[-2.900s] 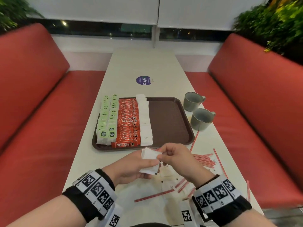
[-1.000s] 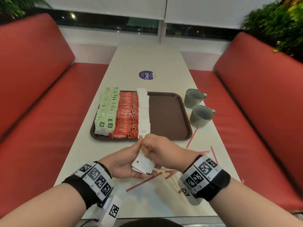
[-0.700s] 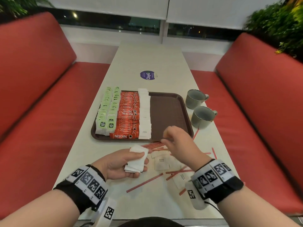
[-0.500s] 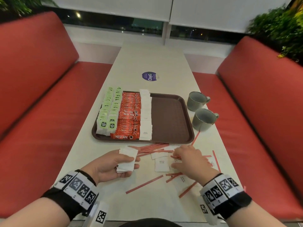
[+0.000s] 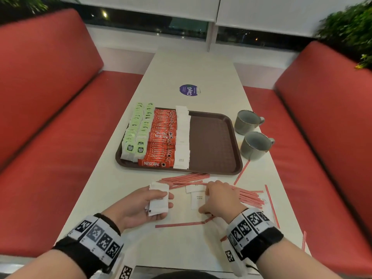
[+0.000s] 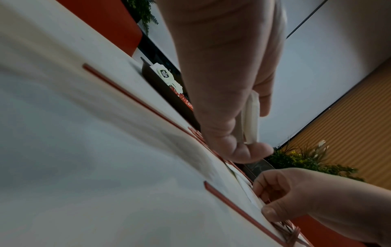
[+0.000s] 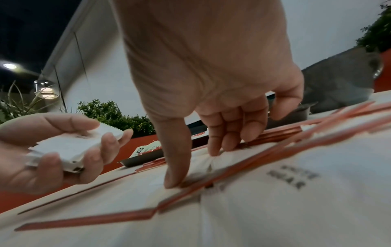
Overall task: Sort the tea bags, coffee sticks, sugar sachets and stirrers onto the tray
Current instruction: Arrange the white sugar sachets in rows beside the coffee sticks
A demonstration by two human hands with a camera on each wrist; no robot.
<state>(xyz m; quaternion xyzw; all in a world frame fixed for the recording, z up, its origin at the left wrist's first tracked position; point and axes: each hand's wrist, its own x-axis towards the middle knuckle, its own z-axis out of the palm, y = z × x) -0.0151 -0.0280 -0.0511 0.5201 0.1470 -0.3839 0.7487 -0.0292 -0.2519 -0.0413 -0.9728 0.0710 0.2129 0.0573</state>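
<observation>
Fingers of our left hand curl round a sachet stack marked SUGAR, near the tray; only the right wrist view shows our right hand pinching a loose sachet, WHITE SUGAR.

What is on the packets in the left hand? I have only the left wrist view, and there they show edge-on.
Observer: In the head view the left hand holds a stack of white sachets; the top one reads SUGAR.
Operator: And what is under the other hand?
Observer: The right hand pinches a loose sachet lying on the table; it reads WHITE SUGAR.
Operator: How full is the tray?
Observer: Its left half holds rows of tea bags, coffee sticks and sugar sachets; the right half is bare, and the stirrers lie on the table.
</observation>
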